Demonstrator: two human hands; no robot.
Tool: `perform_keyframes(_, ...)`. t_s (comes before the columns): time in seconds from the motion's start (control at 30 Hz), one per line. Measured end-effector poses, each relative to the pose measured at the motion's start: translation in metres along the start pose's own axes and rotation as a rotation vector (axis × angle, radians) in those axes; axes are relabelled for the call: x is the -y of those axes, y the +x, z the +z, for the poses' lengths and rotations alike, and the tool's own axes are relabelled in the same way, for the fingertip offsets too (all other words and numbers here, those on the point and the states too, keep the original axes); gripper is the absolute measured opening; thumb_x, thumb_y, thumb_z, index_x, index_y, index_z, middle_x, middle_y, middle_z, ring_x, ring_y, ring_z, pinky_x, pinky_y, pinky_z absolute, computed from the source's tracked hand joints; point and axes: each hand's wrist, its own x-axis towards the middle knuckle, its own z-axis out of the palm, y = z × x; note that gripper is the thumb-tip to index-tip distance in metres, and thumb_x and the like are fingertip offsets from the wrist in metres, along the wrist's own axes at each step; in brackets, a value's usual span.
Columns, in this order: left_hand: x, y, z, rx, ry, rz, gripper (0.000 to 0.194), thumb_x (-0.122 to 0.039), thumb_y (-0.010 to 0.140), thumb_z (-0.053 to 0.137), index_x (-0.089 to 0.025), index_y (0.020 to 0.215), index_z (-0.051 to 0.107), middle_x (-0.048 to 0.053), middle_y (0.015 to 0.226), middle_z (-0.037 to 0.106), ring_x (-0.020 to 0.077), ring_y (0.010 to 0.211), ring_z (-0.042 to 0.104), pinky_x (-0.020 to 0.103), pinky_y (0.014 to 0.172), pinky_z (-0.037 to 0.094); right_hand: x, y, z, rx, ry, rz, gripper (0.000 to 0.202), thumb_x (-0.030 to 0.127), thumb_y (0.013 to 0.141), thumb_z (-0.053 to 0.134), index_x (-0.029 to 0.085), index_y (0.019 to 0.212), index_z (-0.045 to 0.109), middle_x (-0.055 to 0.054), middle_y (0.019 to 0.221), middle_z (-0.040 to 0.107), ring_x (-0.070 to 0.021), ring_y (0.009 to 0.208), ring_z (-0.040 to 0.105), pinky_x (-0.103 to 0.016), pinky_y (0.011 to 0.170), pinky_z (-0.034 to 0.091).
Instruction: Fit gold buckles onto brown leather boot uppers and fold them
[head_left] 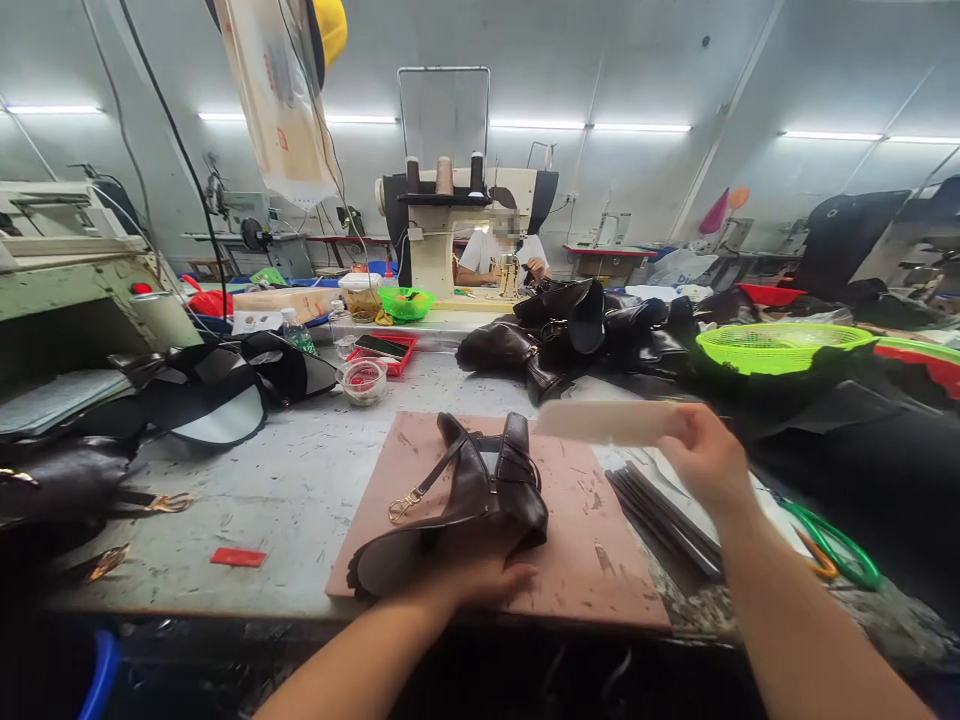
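A dark brown leather bag piece point(491, 490) with a strap and gold clasp point(403, 505) lies on a pinkish board point(585, 540). My left hand point(484, 570) is at its near edge, thumb showing on the right and the other fingers hidden under the leather. To the right, above the board, my right hand point(709, 455) is closed on one end of a pale flat strip point(607, 422). That strip has a rounded far end, is blurred, and points left, apart from the leather.
Dark leather pieces are heaped at the back point(570, 335) and left point(217, 395). Dark strips point(664, 525) and green-handled scissors point(836, 545) lie right of the board. A red tag point(238, 557) is at left. Beyond a sewing machine point(431, 250) sits another person point(506, 255).
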Motion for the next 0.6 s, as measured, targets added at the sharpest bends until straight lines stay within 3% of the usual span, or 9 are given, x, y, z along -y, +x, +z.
perform_keyframes(0.07, 0.000, 0.001, 0.002, 0.006, 0.016, -0.004, 0.052, -0.041, 0.078, 0.052, -0.024, 0.126, 0.041, 0.010, 0.117, 0.055, 0.0308, 0.101, 0.054, 0.041, 0.081, 0.044, -0.004, -0.006, -0.028, 0.300, 0.219, 0.089, 0.035, 0.036, 0.061, 0.058, 0.019, 0.091, 0.059, -0.006, 0.079, 0.065, -0.0231, 0.073, 0.060, -0.033, 0.066, 0.047)
perform_keyframes(0.13, 0.000, 0.002, 0.003, -0.009, 0.032, -0.002, 0.055, -0.040, 0.077, 0.053, -0.024, 0.128, 0.040, 0.010, 0.120, 0.053, 0.0312, 0.104, 0.052, 0.041, 0.084, 0.043, -0.009, -0.013, -0.040, 0.525, 0.254, 0.162, 0.040, 0.038, 0.052, 0.065, 0.019, 0.088, 0.062, -0.005, 0.075, 0.067, -0.0239, 0.072, 0.061, -0.034, 0.065, 0.048)
perform_keyframes(0.17, 0.000, 0.002, 0.004, -0.015, 0.038, 0.000, 0.056, -0.041, 0.077, 0.053, -0.025, 0.129, 0.038, 0.010, 0.121, 0.052, 0.0315, 0.106, 0.051, 0.042, 0.085, 0.042, -0.012, -0.016, -0.039, 0.539, 0.196, 0.183, 0.041, 0.036, 0.049, 0.067, 0.019, 0.086, 0.063, -0.004, 0.072, 0.066, -0.0236, 0.069, 0.061, -0.035, 0.066, 0.048)
perform_keyframes(0.27, 0.000, 0.002, 0.005, -0.016, 0.058, 0.000, 0.058, -0.042, 0.078, 0.053, -0.027, 0.130, 0.036, 0.010, 0.124, 0.049, 0.0321, 0.108, 0.050, 0.042, 0.085, 0.043, -0.018, -0.032, -0.017, 0.350, 0.093, 0.246, 0.044, 0.031, 0.048, 0.066, 0.018, 0.090, 0.062, -0.001, 0.064, 0.063, -0.0202, 0.059, 0.058, -0.037, 0.066, 0.048)
perform_keyframes(0.37, 0.000, 0.003, 0.005, 0.004, 0.091, 0.013, 0.058, -0.042, 0.078, 0.052, -0.025, 0.131, 0.036, 0.011, 0.127, 0.047, 0.0322, 0.109, 0.049, 0.042, 0.086, 0.043, -0.017, -0.054, 0.021, 0.192, 0.382, 0.316, 0.073, 0.033, 0.051, 0.068, 0.017, 0.118, 0.044, 0.000, 0.071, 0.063, -0.0200, 0.064, 0.060, -0.037, 0.067, 0.049)
perform_keyframes(0.43, 0.000, 0.003, 0.005, 0.008, 0.110, 0.017, 0.057, -0.042, 0.079, 0.051, -0.024, 0.131, 0.037, 0.010, 0.128, 0.046, 0.0320, 0.109, 0.048, 0.042, 0.086, 0.042, -0.014, -0.068, 0.043, 0.138, 0.620, 0.335, 0.078, 0.034, 0.052, 0.070, 0.017, 0.121, 0.039, -0.002, 0.078, 0.064, -0.0216, 0.073, 0.063, -0.036, 0.069, 0.050)
perform_keyframes(0.5, 0.000, 0.004, 0.005, 0.000, 0.118, 0.012, 0.055, -0.041, 0.080, 0.049, -0.025, 0.131, 0.038, 0.010, 0.127, 0.047, 0.0320, 0.109, 0.048, 0.043, 0.085, 0.042, -0.010, -0.077, 0.056, 0.179, 0.700, 0.319, 0.062, 0.038, 0.059, 0.064, 0.016, 0.114, 0.046, -0.006, 0.084, 0.066, -0.0236, 0.078, 0.063, -0.038, 0.069, 0.051)
perform_keyframes(0.6, 0.001, 0.004, 0.005, -0.003, 0.116, 0.015, 0.054, -0.040, 0.080, 0.048, -0.025, 0.131, 0.038, 0.010, 0.127, 0.047, 0.0326, 0.106, 0.050, 0.044, 0.083, 0.043, -0.006, -0.078, 0.059, 0.337, 0.502, 0.209, 0.039, 0.037, 0.071, 0.049, 0.013, 0.100, 0.057, -0.010, 0.082, 0.068, -0.0257, 0.076, 0.064, -0.039, 0.067, 0.051)
